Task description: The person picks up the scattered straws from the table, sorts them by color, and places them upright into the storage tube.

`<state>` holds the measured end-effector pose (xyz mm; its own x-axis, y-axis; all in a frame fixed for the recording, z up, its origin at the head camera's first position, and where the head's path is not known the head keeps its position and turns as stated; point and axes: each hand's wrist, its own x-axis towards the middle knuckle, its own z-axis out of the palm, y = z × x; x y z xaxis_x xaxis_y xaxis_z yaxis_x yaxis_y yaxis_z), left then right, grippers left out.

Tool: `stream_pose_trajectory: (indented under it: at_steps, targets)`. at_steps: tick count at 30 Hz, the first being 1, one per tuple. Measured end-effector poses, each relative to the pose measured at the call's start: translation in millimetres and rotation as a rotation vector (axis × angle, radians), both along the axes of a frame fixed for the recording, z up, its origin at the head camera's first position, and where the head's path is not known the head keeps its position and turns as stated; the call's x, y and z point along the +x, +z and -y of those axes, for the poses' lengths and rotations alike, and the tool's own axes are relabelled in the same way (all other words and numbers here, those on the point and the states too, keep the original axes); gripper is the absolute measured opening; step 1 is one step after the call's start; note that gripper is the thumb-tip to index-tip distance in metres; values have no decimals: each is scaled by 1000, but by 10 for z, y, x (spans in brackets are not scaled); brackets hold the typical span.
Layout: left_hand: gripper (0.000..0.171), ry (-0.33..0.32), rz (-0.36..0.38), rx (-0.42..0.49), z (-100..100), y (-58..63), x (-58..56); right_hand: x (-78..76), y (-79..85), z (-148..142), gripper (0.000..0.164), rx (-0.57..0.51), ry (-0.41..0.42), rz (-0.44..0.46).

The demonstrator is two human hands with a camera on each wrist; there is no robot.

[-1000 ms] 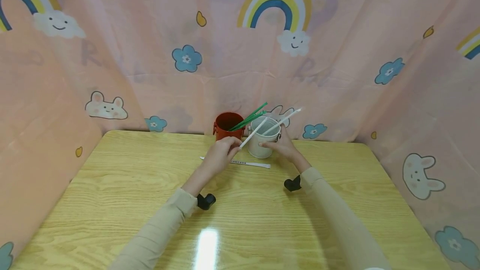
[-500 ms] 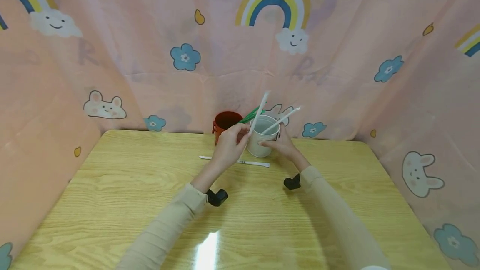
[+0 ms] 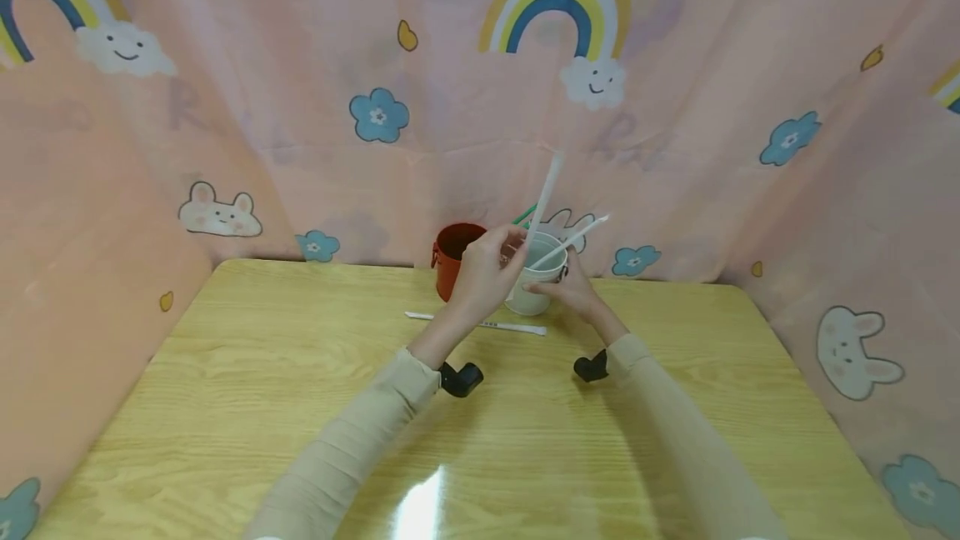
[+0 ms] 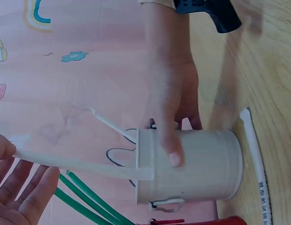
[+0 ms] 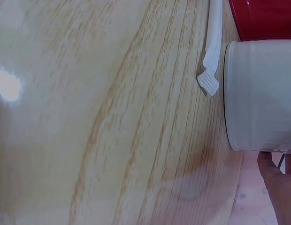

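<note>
Between thumb and fingers my left hand (image 3: 483, 273) pinches a white paper-wrapped straw (image 3: 545, 190), held steeply tilted. In the left wrist view the straw's far end overlaps the rim of the white bucket (image 4: 197, 154); from the head it crosses the bucket's left side. My right hand (image 3: 576, 286) grips that bucket from its right side, thumb across the front near the rim. Another white wrapped straw (image 3: 573, 240) leans inside the bucket, sticking out to the right. The hand and bucket show only partly in the right wrist view.
Left of the white bucket stands a red bucket (image 3: 447, 273) with green straws (image 4: 89, 199), mostly hidden by my left hand in the head view. A third white wrapped straw (image 3: 517, 327) lies on the wooden table (image 3: 300, 357) before the buckets. A patterned curtain (image 3: 300, 148) hangs behind.
My left hand has moved right and up toward the white bucket, and its straw has swung from a low slant to nearly upright. My right hand keeps its grip on the bucket.
</note>
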<state>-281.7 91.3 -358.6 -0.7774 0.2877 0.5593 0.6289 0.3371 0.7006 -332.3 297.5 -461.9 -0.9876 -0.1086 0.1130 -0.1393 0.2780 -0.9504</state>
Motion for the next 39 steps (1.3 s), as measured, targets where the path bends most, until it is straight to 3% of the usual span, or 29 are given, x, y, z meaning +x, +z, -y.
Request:
stream_pose_trajectory:
  at_steps: [8,18,27,34,39]
  targets:
    - [21,16,-87,-5,-196,70,-30,-18,3,-14,94,20,9,4]
    - [18,-7,-139,-8,-377,24,-83,125,251,63,97,5,57,14]
    - [19,18,-124,-94,-433,-56,-145,50,84,-8,96,-20,74,-29]
    - [20,68,-146,-277,-457,-163,-189,14,-4,-22,83,-30,91,-65]
    - [29,67,-93,-309,-457,-199,-196,25,-2,-32,84,13,70,-62]
